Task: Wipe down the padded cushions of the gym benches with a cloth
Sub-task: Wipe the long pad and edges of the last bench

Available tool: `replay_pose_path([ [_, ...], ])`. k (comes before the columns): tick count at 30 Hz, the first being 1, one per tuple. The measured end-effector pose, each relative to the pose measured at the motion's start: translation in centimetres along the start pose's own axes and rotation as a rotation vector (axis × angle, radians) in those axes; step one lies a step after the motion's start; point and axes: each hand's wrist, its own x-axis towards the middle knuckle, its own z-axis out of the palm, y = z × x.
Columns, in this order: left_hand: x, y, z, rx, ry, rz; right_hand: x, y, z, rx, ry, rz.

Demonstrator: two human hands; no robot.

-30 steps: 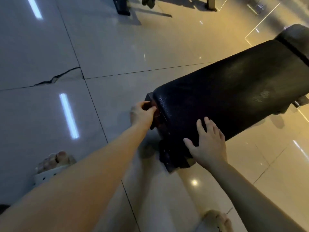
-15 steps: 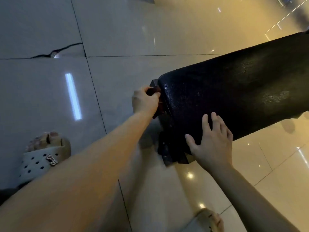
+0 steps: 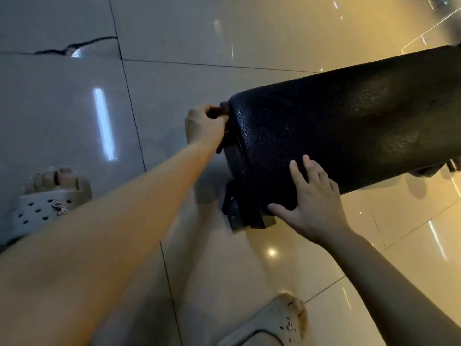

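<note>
While the left hand [image 3: 203, 126] pinches the cloth [image 3: 219, 111] at the cushion [image 3: 336, 126] end, right hand [image 3: 314, 208] fingers spread, it may snag the bracket [image 3: 239, 211].

The long black padded bench cushion [image 3: 349, 126] has a pebbled vinyl surface and rounded corners. It extends lengthwise up and to the right, raised above the floor. The small dark reddish-brown cloth [image 3: 219, 111] is bunched against the cushion's near end face and gripped by the left hand [image 3: 203, 126].
</note>
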Motion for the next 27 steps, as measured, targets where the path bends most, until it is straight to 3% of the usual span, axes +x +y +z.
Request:
replay_pose_path([
  [4, -4.9, -1.6, 0.8, -0.002, -0.001, -0.001, 0.0, -0.1, 0.1, 0.027, 0.009, 0.001],
  [10, -19.6, -6.0, 1.2, -0.149, -0.275, -0.194, 0.0, 0.6, 0.3, 0.017, 0.029, -0.032],
  [13, -16.6, -5.4, 1.8, -0.156, -0.107, -0.224, 0.1, 0.9, 0.2, 0.01, 0.014, -0.04],
  [17, -8.1, -3.3, 0.7, -0.018, -0.093, -0.065, 0.1, 0.8, 0.5, 0.022, 0.031, -0.04],
  [20, -10.9, -3.9, 1.1, -0.032, -0.07, -0.066, 0.1, 1.0, 0.6, 0.024, 0.019, -0.04],
  [23, -17.7, -5.7, 1.3, -0.068, -0.167, -0.104, 0.0, 1.3, 0.9, 0.015, 0.043, -0.043],
  [27, -13.9, -4.1, 0.8, -0.064, -0.039, -0.021, 0.1, 1.3, 1.0, 0.012, 0.042, -0.059],
])
